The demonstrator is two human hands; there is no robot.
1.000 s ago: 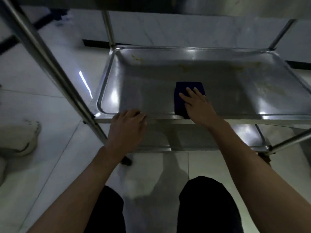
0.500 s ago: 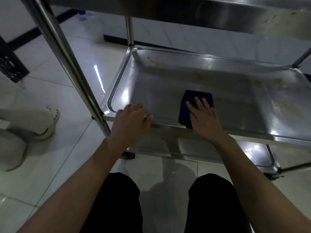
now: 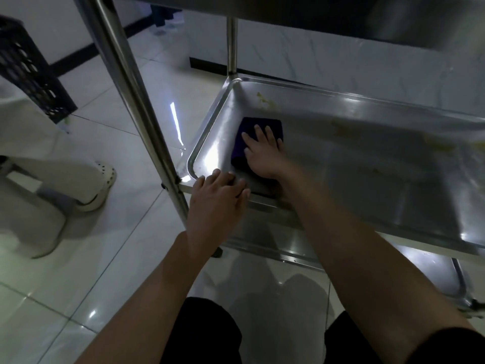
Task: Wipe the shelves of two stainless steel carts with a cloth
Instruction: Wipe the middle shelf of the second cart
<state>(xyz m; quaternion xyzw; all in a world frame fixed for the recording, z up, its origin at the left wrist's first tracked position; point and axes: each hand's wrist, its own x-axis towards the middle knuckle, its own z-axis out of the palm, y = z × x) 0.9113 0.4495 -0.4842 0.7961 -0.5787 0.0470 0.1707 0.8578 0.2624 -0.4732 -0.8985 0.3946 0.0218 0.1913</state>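
A stainless steel cart's middle shelf [image 3: 367,164] is a shallow tray with yellowish stains along its far side. A folded dark blue cloth [image 3: 246,130] lies near the tray's left end. My right hand [image 3: 262,153] presses flat on the cloth, fingers straight and spread. My left hand [image 3: 217,198] rests over the tray's near rim at the front left corner, fingers curled over the edge beside the upright post [image 3: 136,95]. A lower shelf [image 3: 275,245] shows beneath, and the top shelf's underside [image 3: 315,11] hangs overhead.
Glossy white floor tiles spread to the left. A dark perforated crate [image 3: 29,72] stands at the far left. Another person's light trouser leg and white clog [image 3: 102,185] are at the left. My dark-clad knees [image 3: 204,334] are below.
My right hand has slid the cloth leftward along the middle shelf, from its middle to near the left end. My left hand stays on the near rim. The view has shifted left.
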